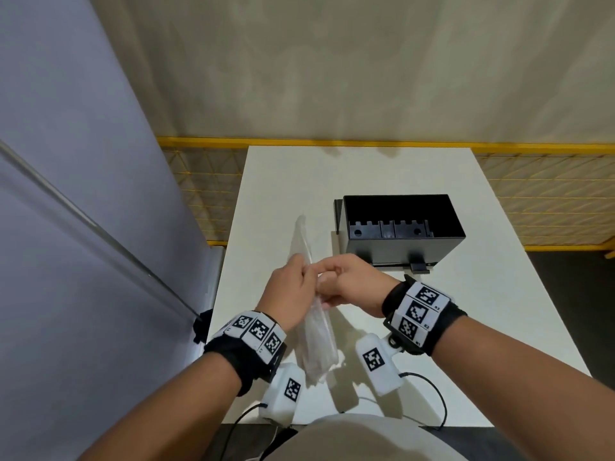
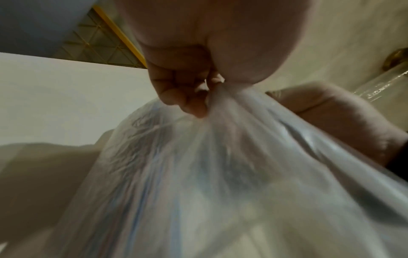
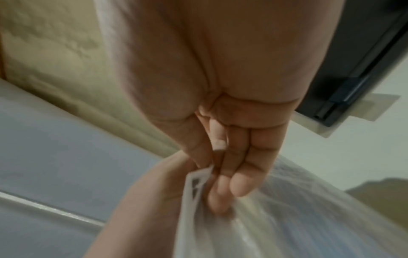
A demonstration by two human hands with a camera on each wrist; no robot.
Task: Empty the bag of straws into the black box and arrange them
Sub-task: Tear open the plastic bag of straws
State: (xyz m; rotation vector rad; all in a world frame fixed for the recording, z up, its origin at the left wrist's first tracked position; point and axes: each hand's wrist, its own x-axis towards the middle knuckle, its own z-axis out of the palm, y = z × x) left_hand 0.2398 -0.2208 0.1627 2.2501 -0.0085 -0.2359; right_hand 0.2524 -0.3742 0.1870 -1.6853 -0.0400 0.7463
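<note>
A clear plastic bag of straws (image 1: 317,341) hangs above the near part of the white table (image 1: 466,311), its loose top flap sticking up toward the far side. My left hand (image 1: 293,287) pinches the bag's gathered neck (image 2: 223,108) from the left. My right hand (image 1: 346,284) grips the same neck from the right, fingers (image 3: 234,181) curled onto the plastic (image 3: 287,218). Faint blue-striped straws show through the bag (image 2: 154,174). The black box (image 1: 402,227) stands open and empty beyond my right hand, with notched dividers inside.
A grey wall panel (image 1: 83,194) runs close along the table's left edge. Yellow mesh fencing (image 1: 549,194) borders the table's far side. Cables trail from the wrist cameras (image 1: 429,390) over the near table edge.
</note>
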